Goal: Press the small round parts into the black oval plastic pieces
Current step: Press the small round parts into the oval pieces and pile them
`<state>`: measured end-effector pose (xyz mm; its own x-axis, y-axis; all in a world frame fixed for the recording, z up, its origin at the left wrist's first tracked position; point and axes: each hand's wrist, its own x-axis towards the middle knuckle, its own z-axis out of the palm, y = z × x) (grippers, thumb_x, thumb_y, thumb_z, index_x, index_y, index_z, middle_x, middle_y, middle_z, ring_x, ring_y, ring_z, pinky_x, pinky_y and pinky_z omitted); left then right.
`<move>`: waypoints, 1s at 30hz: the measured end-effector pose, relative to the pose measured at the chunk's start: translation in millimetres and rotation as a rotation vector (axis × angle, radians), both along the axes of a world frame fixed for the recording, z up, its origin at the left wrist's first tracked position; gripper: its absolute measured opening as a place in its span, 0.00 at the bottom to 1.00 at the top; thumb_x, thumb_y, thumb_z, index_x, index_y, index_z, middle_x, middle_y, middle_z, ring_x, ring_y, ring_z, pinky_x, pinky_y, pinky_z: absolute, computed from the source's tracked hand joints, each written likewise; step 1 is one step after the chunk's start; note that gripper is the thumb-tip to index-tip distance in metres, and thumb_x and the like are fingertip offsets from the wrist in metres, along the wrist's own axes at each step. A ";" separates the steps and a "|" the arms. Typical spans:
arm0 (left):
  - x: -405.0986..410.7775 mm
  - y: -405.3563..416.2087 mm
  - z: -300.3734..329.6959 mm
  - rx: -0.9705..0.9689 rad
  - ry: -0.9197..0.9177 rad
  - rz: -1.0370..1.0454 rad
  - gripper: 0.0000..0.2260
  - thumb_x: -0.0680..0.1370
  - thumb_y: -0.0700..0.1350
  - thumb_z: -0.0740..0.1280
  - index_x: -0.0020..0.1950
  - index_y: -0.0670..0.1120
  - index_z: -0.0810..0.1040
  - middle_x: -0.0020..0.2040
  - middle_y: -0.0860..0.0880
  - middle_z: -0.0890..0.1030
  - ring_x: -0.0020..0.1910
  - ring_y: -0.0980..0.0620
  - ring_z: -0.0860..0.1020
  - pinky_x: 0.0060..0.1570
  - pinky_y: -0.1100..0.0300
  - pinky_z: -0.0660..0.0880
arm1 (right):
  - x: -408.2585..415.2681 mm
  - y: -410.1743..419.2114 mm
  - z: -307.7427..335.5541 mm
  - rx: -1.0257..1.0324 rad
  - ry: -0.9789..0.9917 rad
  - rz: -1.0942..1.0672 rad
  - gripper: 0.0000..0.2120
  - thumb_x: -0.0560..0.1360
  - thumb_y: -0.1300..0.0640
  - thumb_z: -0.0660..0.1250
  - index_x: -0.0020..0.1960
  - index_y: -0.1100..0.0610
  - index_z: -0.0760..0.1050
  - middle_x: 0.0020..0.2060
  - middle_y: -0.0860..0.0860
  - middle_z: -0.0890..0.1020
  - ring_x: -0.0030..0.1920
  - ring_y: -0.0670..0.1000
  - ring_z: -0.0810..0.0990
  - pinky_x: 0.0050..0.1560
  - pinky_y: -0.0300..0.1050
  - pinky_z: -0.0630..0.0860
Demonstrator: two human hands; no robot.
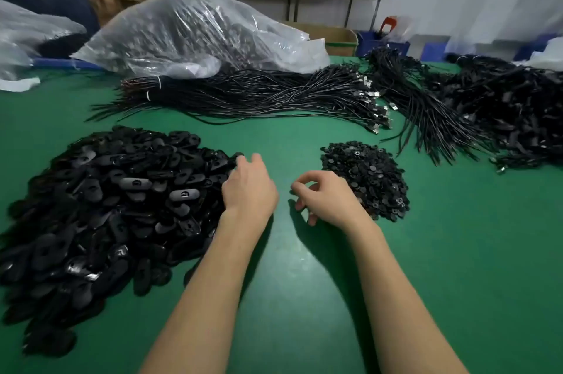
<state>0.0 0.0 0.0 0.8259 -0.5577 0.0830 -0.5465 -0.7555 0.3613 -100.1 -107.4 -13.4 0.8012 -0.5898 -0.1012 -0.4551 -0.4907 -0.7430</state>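
Your left hand sits at the right edge of the pile of oval pieces, your right hand just left of the heap of round parts. Behind both lie the cable bundles, with the plastic bag behind those, all on the table.

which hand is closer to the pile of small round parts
Right. The right hand sits at the left edge of the pile of small round parts; the left hand is farther left, at the oval pieces.

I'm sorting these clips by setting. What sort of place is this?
Probably a small factory or assembly workshop. A green table holds a heap of black oval pieces, a pile of small round parts and bundled black cables, with a bulk plastic bag behind.
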 end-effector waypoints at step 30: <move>23.5 25.6 26.2 0.252 0.095 -0.140 0.07 0.78 0.42 0.68 0.55 0.47 0.82 0.54 0.45 0.81 0.51 0.42 0.79 0.47 0.52 0.76 | -28.3 -36.1 8.2 -0.360 0.072 -0.447 0.06 0.76 0.50 0.72 0.50 0.43 0.85 0.44 0.41 0.85 0.46 0.50 0.78 0.42 0.43 0.70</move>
